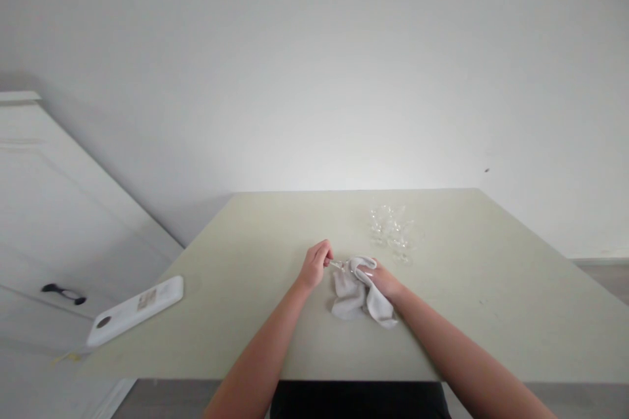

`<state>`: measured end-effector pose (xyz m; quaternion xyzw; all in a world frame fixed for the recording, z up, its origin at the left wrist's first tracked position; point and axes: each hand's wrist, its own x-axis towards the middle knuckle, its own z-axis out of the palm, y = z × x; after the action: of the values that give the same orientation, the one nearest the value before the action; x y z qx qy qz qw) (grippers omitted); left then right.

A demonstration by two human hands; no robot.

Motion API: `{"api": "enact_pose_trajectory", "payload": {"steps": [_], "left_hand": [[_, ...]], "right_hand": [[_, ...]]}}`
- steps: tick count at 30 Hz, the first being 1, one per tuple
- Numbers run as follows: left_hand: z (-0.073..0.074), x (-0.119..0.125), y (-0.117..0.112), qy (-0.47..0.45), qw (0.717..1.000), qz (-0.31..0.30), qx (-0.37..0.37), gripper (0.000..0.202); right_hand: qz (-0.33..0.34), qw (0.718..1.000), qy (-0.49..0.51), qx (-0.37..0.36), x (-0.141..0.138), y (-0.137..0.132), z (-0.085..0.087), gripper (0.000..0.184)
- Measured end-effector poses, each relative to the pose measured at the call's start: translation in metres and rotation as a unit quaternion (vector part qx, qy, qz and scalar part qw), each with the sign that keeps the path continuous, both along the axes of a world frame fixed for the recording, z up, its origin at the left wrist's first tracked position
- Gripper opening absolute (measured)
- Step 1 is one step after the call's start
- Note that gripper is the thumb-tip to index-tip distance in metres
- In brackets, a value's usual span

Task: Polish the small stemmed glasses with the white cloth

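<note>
Over the middle of the table, my left hand (316, 264) is closed, its fingertips pinching the thin end of a clear stemmed glass (337, 264). The other end of that glass goes into a light grey cloth (350, 294), which hides most of it. My right hand (382, 278) is wrapped in the cloth from the right side and grips it around the glass. Folds of the cloth hang down toward the tabletop. Beyond my right hand stands a cluster of several clear glasses (390, 226), whose outlines are hard to separate.
The pale table (236, 314) reaches back to a white wall (344, 78). A long white device (137, 311) with a round dark spot lies at the left edge. Left of the table stands a white cabinet (63, 209) with a dark handle (63, 293).
</note>
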<state>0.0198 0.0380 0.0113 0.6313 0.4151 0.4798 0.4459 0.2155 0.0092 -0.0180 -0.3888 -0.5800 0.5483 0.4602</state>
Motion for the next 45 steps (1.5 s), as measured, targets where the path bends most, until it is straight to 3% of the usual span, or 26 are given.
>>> {"api": "enact_pose_trajectory", "payload": {"steps": [3, 9, 13, 17, 20, 24, 28, 32, 34, 36, 40, 42, 45], "left_hand": [[0.0, 0.0, 0.001, 0.01, 1.0, 0.012, -0.009, 0.047], [0.0, 0.0, 0.002, 0.005, 0.999, 0.02, -0.03, 0.044], [0.002, -0.002, 0.005, -0.034, 0.996, 0.043, -0.077, 0.04], [0.003, -0.006, 0.01, -0.105, 0.985, 0.074, -0.115, 0.039], [0.002, -0.006, 0.012, -0.136, 0.981, 0.085, -0.111, 0.039], [0.001, -0.003, 0.008, -0.075, 0.992, -0.022, -0.095, 0.036], [0.002, 0.0, -0.002, -0.01, 0.978, -0.172, -0.115, 0.034], [0.003, 0.005, -0.011, 0.043, 0.933, -0.315, -0.167, 0.04], [0.002, 0.005, -0.01, 0.062, 0.917, -0.347, -0.186, 0.047], [0.002, 0.003, -0.005, 0.075, 0.933, -0.305, -0.177, 0.053], [0.003, -0.004, 0.005, 0.037, 0.986, -0.135, -0.095, 0.054], [0.004, -0.003, 0.006, -0.004, 0.991, -0.118, -0.058, 0.051], [0.004, 0.001, 0.001, -0.043, 0.989, -0.14, -0.038, 0.053]], "right_hand": [[0.064, 0.998, -0.014, 0.012, 0.001, 0.004, -0.002, 0.035], [0.073, 0.994, -0.058, 0.052, 0.002, 0.005, 0.007, 0.031], [0.072, 0.997, 0.016, -0.003, -0.001, 0.0, 0.007, 0.037], [0.003, 0.989, 0.115, -0.097, 0.001, -0.006, 0.003, 0.047], [-0.017, 0.987, 0.12, -0.105, 0.002, -0.007, 0.004, 0.05], [-0.061, 0.987, 0.125, -0.079, 0.001, -0.003, 0.006, 0.045], [-0.149, 0.968, 0.187, -0.08, -0.001, -0.001, 0.007, 0.04], [-0.105, 0.965, 0.209, -0.115, -0.003, -0.003, 0.004, 0.034], [-0.07, 0.97, 0.201, -0.115, -0.005, -0.004, 0.003, 0.029], [-0.065, 0.975, 0.186, -0.101, -0.006, -0.004, 0.002, 0.03], [-0.03, 0.993, 0.102, -0.049, -0.006, -0.002, 0.002, 0.033], [0.03, 0.998, 0.052, -0.01, -0.007, -0.003, 0.002, 0.032], [0.094, 0.995, 0.026, 0.011, -0.01, -0.008, 0.002, 0.033]]}}
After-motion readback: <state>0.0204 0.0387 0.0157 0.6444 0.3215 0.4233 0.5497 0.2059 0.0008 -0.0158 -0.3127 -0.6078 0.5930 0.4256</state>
